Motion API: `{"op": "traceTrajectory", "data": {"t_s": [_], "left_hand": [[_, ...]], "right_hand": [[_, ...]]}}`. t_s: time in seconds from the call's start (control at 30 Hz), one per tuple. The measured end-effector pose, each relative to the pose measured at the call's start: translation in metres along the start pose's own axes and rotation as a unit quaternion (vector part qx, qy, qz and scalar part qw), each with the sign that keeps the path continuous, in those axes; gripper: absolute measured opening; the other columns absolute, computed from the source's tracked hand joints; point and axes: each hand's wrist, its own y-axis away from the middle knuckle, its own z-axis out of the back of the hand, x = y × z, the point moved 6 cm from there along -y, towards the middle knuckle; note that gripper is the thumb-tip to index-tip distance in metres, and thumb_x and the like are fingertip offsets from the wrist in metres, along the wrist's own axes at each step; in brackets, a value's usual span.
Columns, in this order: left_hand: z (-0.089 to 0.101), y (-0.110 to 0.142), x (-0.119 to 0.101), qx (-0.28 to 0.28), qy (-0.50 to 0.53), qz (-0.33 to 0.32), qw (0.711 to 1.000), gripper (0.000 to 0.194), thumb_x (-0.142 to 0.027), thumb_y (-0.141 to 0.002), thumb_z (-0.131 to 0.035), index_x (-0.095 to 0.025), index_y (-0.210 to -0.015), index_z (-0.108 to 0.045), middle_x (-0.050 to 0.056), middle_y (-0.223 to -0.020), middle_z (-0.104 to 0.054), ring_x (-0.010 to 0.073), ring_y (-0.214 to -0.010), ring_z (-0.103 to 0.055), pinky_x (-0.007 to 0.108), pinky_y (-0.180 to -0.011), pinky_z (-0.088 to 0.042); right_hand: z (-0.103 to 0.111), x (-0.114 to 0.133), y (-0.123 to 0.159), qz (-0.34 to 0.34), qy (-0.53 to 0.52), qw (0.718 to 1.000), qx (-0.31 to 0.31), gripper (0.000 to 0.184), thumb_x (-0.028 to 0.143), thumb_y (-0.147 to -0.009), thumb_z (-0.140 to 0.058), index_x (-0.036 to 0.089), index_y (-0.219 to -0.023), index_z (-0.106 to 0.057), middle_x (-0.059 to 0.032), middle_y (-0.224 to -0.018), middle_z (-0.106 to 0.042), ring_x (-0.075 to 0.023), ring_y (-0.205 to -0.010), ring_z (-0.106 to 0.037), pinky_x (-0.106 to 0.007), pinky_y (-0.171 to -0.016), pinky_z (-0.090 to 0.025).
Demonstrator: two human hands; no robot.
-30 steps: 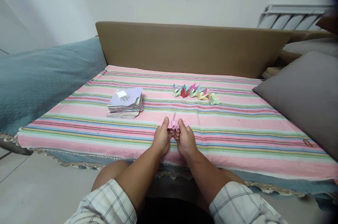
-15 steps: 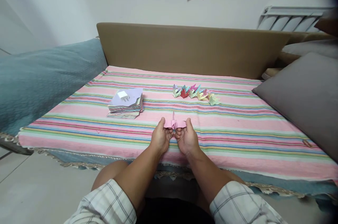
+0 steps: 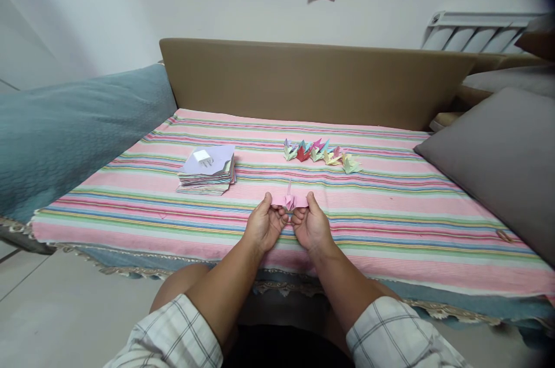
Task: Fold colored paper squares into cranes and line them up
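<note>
A pink origami crane (image 3: 289, 201) is stretched between my two hands, just above the striped cloth. Its wings spread to either side and a thin point sticks up away from me. My left hand (image 3: 265, 223) pinches the left wing between thumb and fingers. On the other wing, my right hand (image 3: 311, 222) has the same pinch. Beyond them, several folded paper cranes (image 3: 321, 152) in mixed colours stand close together in two rows. A stack of coloured paper (image 3: 207, 174) lies to the left, with a white plug adapter (image 3: 203, 157) on top.
The striped cloth (image 3: 390, 200) covers the seat of a sofa with a brown backrest (image 3: 303, 78). A teal-covered armrest (image 3: 87, 125) bounds the left side, and a grey cushion (image 3: 503, 159) leans at the right. A small brown ring-like item (image 3: 503, 235) lies near the right edge.
Both hands and the pink crane have shifted slightly to the right. The wings look pulled a little flatter and the body is tilted a bit differently. Everything else stays put.
</note>
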Motion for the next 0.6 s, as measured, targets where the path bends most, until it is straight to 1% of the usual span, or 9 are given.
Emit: {"op": "traceTrajectory", "data": {"t_s": [0.1, 0.17, 0.23, 0.3, 0.37, 0.43, 0.5, 0.57, 0.6], "left_hand": [[0.001, -0.001, 0.001, 0.006, -0.006, -0.001, 1.000, 0.029, -0.035, -0.084, -0.058, -0.014, -0.065, -0.050, -0.001, -0.054, -0.052, 0.0092, -0.049, -0.053, 0.021, -0.049, -0.048], [0.003, -0.002, -0.001, 0.000, -0.016, -0.026, 1.000, 0.027, -0.034, -0.082, -0.060, -0.014, -0.066, -0.050, -0.001, -0.055, -0.053, 0.0097, -0.050, -0.055, 0.021, -0.049, -0.049], [0.004, -0.003, -0.004, -0.010, -0.027, -0.047, 0.998, 0.027, -0.034, -0.081, -0.061, -0.014, -0.066, -0.050, -0.001, -0.055, -0.054, 0.0102, -0.051, -0.056, 0.022, -0.050, -0.050], [0.005, -0.003, -0.005, -0.021, -0.031, -0.059, 0.998, 0.028, -0.034, -0.082, -0.060, -0.014, -0.065, -0.050, 0.000, -0.055, -0.055, 0.0107, -0.052, -0.057, 0.023, -0.052, -0.051], [0.006, -0.004, -0.005, -0.027, -0.029, -0.063, 0.997, 0.029, -0.034, -0.084, -0.058, -0.013, -0.064, -0.050, 0.000, -0.055, -0.056, 0.0114, -0.055, -0.059, 0.024, -0.055, -0.052], [0.006, -0.005, -0.005, -0.024, -0.023, -0.066, 0.997, 0.029, -0.034, -0.084, -0.058, -0.013, -0.065, -0.050, 0.001, -0.056, -0.056, 0.0121, -0.057, -0.060, 0.025, -0.057, -0.052], [0.007, -0.006, -0.005, -0.020, -0.017, -0.067, 0.997, 0.029, -0.035, -0.082, -0.060, -0.013, -0.065, -0.050, 0.001, -0.056, -0.057, 0.0121, -0.057, -0.060, 0.025, -0.057, -0.052], [0.007, -0.007, -0.004, -0.020, -0.017, -0.062, 0.998, 0.030, -0.036, -0.081, -0.061, -0.013, -0.064, -0.051, 0.001, -0.055, -0.056, 0.0117, -0.056, -0.059, 0.025, -0.058, -0.052], [0.007, -0.007, -0.004, -0.022, -0.018, -0.058, 0.998, 0.031, -0.036, -0.082, -0.060, -0.013, -0.064, -0.050, 0.001, -0.054, -0.056, 0.0114, -0.055, -0.059, 0.025, -0.058, -0.053]], "right_hand": [[0.001, 0.003, 0.000, -0.001, 0.005, 1.000, -0.010, 0.034, 0.045, -0.073, -0.065, 0.020, -0.068, -0.043, 0.0093, -0.049, -0.038, -0.0037, -0.040, -0.034, -0.015, -0.035, -0.028], [0.004, 0.009, -0.001, 0.027, 0.024, 0.999, -0.035, 0.029, 0.045, -0.076, -0.061, 0.020, -0.075, -0.049, 0.0077, -0.054, -0.042, -0.0048, -0.042, -0.038, -0.015, -0.037, -0.029], [0.008, 0.018, -0.002, 0.073, 0.045, 0.994, -0.070, 0.025, 0.044, -0.078, -0.057, 0.020, -0.079, -0.052, 0.0066, -0.058, -0.044, -0.0055, -0.045, -0.039, -0.016, -0.038, -0.029], [0.011, 0.026, 0.002, 0.138, 0.069, 0.984, -0.092, 0.023, 0.043, -0.079, -0.055, 0.020, -0.075, -0.050, 0.0065, -0.059, -0.042, -0.0059, -0.046, -0.037, -0.017, -0.039, -0.028], [0.006, 0.033, 0.014, 0.215, 0.112, 0.968, -0.071, 0.028, 0.043, -0.081, -0.052, 0.021, -0.066, -0.045, 0.0063, -0.058, -0.040, -0.0067, -0.047, -0.035, -0.019, -0.041, -0.028], [-0.009, 0.034, 0.035, 0.274, 0.177, 0.945, 0.013, 0.036, 0.044, -0.084, -0.048, 0.021, -0.059, -0.040, 0.0056, -0.056, -0.038, -0.0078, -0.047, -0.033, -0.021, -0.044, -0.030], [-0.031, 0.026, 0.063, 0.283, 0.234, 0.915, 0.168, 0.041, 0.043, -0.086, -0.049, 0.021, -0.054, -0.037, 0.0044, -0.053, -0.039, -0.0093, -0.050, -0.037, -0.024, -0.050, -0.035], [-0.049, 0.013, 0.099, 0.252, 0.262, 0.864, 0.349, 0.042, 0.047, -0.085, -0.049, 0.021, -0.054, -0.041, 0.0024, -0.055, -0.045, -0.0106, -0.054, -0.044, -0.025, -0.055, -0.039], [-0.055, 0.005, 0.117, 0.228, 0.282, 0.824, 0.435, 0.042, 0.053, -0.082, -0.052, 0.021, -0.055, -0.045, 0.0016, -0.056, -0.049, -0.0111, -0.056, -0.047, -0.025, -0.055, -0.040]]}}
